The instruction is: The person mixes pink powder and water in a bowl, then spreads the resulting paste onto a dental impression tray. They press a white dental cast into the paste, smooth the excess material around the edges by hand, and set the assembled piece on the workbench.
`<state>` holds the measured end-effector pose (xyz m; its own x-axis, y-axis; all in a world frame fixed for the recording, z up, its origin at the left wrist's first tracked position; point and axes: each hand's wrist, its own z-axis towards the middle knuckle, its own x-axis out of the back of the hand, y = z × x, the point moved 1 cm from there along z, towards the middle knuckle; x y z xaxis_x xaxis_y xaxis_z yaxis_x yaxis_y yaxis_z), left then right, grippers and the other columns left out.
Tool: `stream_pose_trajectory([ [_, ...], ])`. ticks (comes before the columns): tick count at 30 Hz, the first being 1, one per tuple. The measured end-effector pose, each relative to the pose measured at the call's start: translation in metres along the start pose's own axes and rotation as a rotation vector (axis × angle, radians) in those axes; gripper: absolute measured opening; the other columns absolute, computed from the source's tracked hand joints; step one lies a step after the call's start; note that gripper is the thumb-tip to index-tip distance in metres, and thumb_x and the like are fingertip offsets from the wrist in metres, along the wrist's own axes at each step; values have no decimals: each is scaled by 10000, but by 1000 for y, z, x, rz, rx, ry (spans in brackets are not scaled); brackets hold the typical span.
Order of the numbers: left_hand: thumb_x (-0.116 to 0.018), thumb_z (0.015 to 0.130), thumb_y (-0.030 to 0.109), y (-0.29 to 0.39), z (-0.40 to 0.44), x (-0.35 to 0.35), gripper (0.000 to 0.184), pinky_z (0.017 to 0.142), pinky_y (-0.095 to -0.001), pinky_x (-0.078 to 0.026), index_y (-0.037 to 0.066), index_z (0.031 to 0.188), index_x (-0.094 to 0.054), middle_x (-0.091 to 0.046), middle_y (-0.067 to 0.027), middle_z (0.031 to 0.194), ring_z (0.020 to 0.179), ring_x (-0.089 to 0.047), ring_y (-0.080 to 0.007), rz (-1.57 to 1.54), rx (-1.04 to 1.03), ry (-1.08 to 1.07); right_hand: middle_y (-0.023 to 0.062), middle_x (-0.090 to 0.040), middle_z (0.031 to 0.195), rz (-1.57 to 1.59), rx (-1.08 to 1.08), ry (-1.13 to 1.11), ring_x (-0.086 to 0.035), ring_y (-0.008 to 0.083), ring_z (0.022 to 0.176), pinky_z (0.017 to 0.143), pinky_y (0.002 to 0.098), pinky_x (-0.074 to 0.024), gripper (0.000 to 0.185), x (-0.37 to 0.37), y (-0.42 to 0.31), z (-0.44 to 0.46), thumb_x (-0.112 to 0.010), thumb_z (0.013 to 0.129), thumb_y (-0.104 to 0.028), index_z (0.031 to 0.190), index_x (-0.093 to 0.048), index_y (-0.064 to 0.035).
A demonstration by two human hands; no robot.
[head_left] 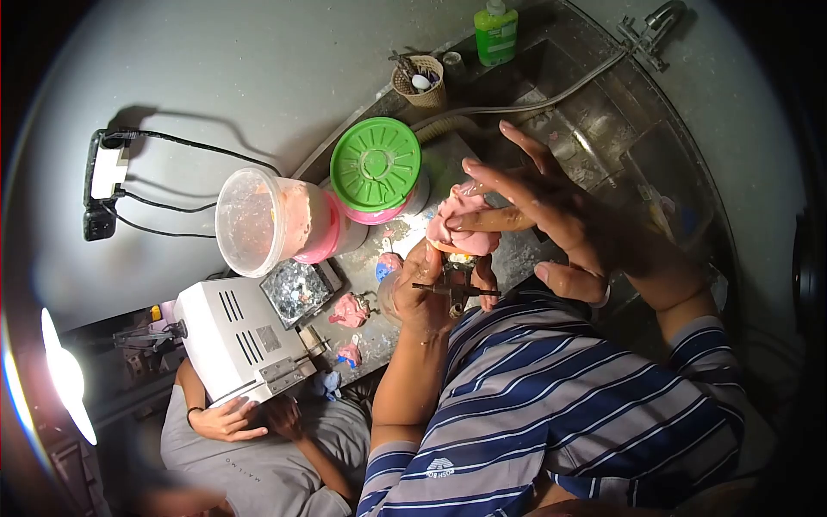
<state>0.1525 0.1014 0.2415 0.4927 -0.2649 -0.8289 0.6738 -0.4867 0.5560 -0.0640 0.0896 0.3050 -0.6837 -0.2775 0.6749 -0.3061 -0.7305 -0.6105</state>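
Observation:
My left hand (418, 289) is closed around a metal dental articulator (459, 291) with dark crossbars, held above the counter near my shirt. A wet, lumpy mass of pink paste (465, 220) sits on its top. My right hand (560, 207) is spread, with one finger laid on the pink paste and the others stretched out and apart. Wet smears show on its fingers. Small lumps of pink material (350, 310) lie on the counter beside my left hand, and another pink lump with a blue part (388, 265) is close by.
A clear tub (250, 220) and a green-lidded tub (376, 164) stand at the back. Left is a white machine (237, 332) with a co-worker's hand (226, 420) against it. A sink (594, 121), hose (551, 102), green soap bottle (496, 36) and woven basket (422, 93) are behind.

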Motion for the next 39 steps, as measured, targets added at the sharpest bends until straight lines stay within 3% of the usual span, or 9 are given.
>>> stream_pose_trajectory([
  [3,-518,963,354,-3,1,7,594,578,-401,-587,-73,1346,-366,-585,-298,1114,744,-677,-327,74,-76,-61,183,-536,1388,-39,-35,1,-340,305,1417,1154,614,37,841,-4,-1,-2,-408,826,-361,1488,-148,87],
  [11,-622,933,129,-13,3,3,570,923,-363,-528,-42,1391,-327,-548,-166,1289,1181,-579,-264,333,-297,90,184,-618,1281,-92,-141,134,-363,335,1399,1168,552,70,810,-15,-14,-1,-364,898,-429,1460,-167,120],
  [14,-612,939,114,-12,4,3,564,919,-381,-537,-26,1400,-319,-538,-163,1302,1198,-569,-274,389,-337,151,246,-466,1421,-58,-166,163,-395,325,1367,1147,606,85,925,-16,-19,-1,-470,666,-261,1462,-204,129],
  [16,-610,936,97,-11,4,5,560,917,-403,-543,-19,1401,-320,-529,-157,1314,1215,-557,-281,261,-284,117,256,-402,1463,-59,-149,168,-379,331,1377,1146,610,81,888,-19,-16,-3,-464,686,-267,1445,-242,137],
  [21,-620,934,295,-9,1,13,611,761,-447,-572,-47,1368,-359,-602,-246,1127,942,-645,-309,89,-91,-21,256,-372,1485,-71,-101,167,-382,351,1370,1141,624,62,834,-19,-6,-5,-435,785,-359,1442,-265,126],
  [27,-574,942,393,-8,-12,15,622,617,-444,-580,14,1394,-379,-555,-272,1175,943,-628,-344,-292,89,-75,184,-424,1475,-129,19,99,-482,306,1291,1138,656,6,742,-9,1,-4,-361,929,-450,1474,-245,41],
  [34,-500,971,421,-11,-16,4,558,542,-497,-586,99,1411,-377,-572,-257,1040,834,-633,-375,-630,182,-49,151,-539,1349,-199,125,158,-554,281,1193,1132,692,-74,527,-6,-6,3,-405,887,-240,1326,-461,47],
  [37,-466,976,392,-12,-19,5,603,463,-398,-602,-4,1404,-313,-491,-350,1225,554,-652,-373,-556,123,27,145,-587,1299,-277,95,91,-574,270,1168,1131,692,-107,525,1,-9,6,-424,859,-227,1301,-499,47],
  [39,-416,988,417,-14,-19,9,592,469,-404,-603,-27,1373,-342,-537,-335,1119,579,-649,-383,-564,162,-70,103,-559,1361,-295,81,40,-568,232,1183,1142,680,-111,538,2,-10,6,-497,860,-199,1352,-474,19],
])
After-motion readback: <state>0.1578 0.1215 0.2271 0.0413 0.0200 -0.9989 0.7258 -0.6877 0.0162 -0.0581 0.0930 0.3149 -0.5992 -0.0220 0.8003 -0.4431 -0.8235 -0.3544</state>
